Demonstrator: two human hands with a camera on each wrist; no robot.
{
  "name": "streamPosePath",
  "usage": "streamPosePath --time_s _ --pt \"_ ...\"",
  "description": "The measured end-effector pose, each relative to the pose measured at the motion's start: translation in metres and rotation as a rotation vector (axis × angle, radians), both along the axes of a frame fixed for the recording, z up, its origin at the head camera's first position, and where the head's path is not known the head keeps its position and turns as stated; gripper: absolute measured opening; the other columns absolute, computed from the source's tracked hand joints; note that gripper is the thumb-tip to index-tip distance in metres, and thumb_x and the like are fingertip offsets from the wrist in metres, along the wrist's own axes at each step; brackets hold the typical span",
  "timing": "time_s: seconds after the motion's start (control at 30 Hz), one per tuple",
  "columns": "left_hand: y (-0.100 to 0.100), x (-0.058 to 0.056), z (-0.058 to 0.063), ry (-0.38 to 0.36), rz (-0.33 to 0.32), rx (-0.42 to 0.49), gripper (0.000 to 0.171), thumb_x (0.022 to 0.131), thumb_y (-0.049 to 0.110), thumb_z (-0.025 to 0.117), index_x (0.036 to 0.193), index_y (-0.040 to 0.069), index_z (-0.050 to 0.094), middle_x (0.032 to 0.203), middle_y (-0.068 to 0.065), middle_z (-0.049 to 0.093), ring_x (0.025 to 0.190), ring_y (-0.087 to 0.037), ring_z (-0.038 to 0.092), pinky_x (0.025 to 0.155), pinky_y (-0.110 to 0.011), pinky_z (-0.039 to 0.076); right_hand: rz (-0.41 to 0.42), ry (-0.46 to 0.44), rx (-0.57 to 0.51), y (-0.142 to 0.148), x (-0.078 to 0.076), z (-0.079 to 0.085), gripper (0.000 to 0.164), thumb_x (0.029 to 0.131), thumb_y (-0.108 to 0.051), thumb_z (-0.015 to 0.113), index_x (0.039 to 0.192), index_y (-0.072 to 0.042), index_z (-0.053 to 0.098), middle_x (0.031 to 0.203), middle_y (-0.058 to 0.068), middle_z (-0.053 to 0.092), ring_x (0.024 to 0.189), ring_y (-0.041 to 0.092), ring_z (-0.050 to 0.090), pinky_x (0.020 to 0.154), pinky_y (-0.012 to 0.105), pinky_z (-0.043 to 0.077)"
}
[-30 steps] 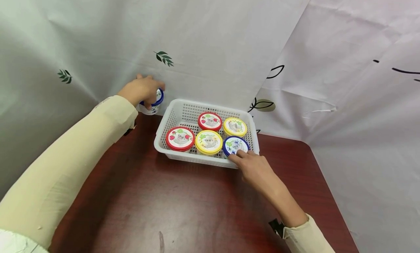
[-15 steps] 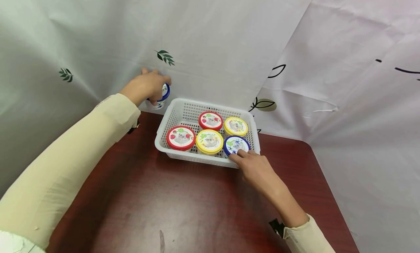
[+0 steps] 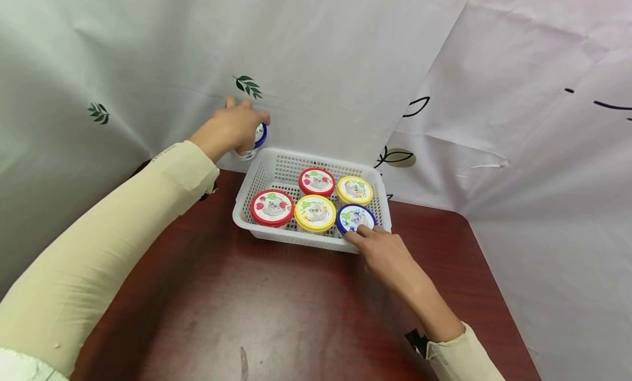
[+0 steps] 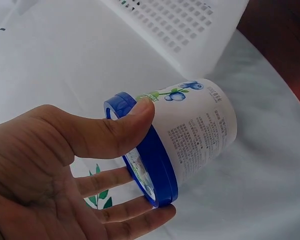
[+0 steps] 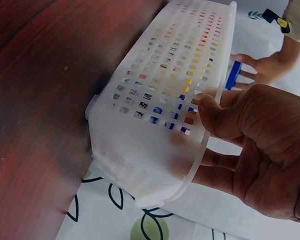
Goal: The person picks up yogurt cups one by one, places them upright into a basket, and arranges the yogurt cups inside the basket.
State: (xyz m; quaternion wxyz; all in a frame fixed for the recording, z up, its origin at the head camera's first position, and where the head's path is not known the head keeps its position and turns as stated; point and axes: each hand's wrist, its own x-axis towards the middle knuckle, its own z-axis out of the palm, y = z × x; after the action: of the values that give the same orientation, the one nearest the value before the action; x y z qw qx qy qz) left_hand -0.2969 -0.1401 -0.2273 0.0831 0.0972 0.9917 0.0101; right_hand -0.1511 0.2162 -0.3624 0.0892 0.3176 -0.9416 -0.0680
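Note:
My left hand holds a white paper tub by its blue lid, up beside the basket's back left corner. Blueberries are printed on the tub's side, and in the left wrist view it is tilted. The thumb lies across the lid's rim with fingers on the far side. My right hand grips the front right rim of a white plastic basket, thumb outside and fingers inside. Right by those fingers sits a second blue-lidded tub inside the basket.
Also in the basket are two red-lidded tubs and two yellow-lidded tubs. The basket stands on a dark red table, against a pale curtain with leaf prints at the back.
My left hand has moved right and slightly up with the blue-lidded tub, closer to the basket's back left corner. The right hand keeps its grip on the rim.

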Motion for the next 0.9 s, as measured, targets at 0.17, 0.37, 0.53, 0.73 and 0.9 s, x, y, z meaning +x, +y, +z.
streamPosePath --time_s 0.17,0.37,0.53,0.73,0.9 --pt "0.004 -0.002 0.000 0.012 -0.015 0.004 0.093 0.088 -0.004 0.078 0.171 0.016 0.041 0.170 -0.040 0.030 0.157 -0.067 0.019 0.111 -0.076 0.052 0.004 0.009 -0.002 0.000 0.000 0.000 0.038 0.094 -0.002 0.083 0.125 -0.022 0.074 0.113 0.007 0.078 0.087 0.030 0.071 0.066 0.046 0.062" --pt "0.008 -0.003 -0.003 0.019 -0.033 0.014 0.093 0.088 -0.003 0.079 0.171 0.017 0.042 0.170 -0.040 0.029 0.158 -0.066 0.019 0.108 -0.073 0.055 0.008 0.017 0.004 0.000 0.000 0.000 0.039 0.093 0.001 0.083 0.125 -0.020 0.074 0.113 0.008 0.078 0.087 0.031 0.071 0.066 0.046 0.062" --pt "0.015 -0.003 -0.005 0.034 -0.048 0.027 0.092 0.089 -0.003 0.079 0.171 0.018 0.042 0.172 -0.039 0.028 0.159 -0.064 0.019 0.107 -0.072 0.057 0.015 0.026 0.003 0.000 0.000 0.001 0.038 0.094 0.001 0.081 0.125 -0.019 0.074 0.112 0.008 0.078 0.086 0.031 0.071 0.065 0.045 0.061" --pt "0.021 -0.002 -0.011 0.062 -0.059 0.047 0.090 0.091 -0.001 0.081 0.170 0.019 0.044 0.172 -0.036 0.032 0.159 -0.062 0.021 0.106 -0.071 0.058 0.021 0.037 0.000 0.000 0.000 0.000 0.035 0.095 0.001 0.080 0.123 -0.019 0.074 0.110 0.008 0.078 0.085 0.031 0.070 0.065 0.045 0.061" --pt "0.027 -0.001 -0.014 0.072 -0.063 0.050 0.088 0.091 0.002 0.082 0.169 0.020 0.046 0.173 -0.034 0.033 0.159 -0.061 0.023 0.107 -0.071 0.058 0.015 0.029 0.001 0.000 0.000 0.000 0.034 0.096 -0.001 0.080 0.124 -0.020 0.074 0.112 0.008 0.078 0.086 0.030 0.071 0.066 0.045 0.061"
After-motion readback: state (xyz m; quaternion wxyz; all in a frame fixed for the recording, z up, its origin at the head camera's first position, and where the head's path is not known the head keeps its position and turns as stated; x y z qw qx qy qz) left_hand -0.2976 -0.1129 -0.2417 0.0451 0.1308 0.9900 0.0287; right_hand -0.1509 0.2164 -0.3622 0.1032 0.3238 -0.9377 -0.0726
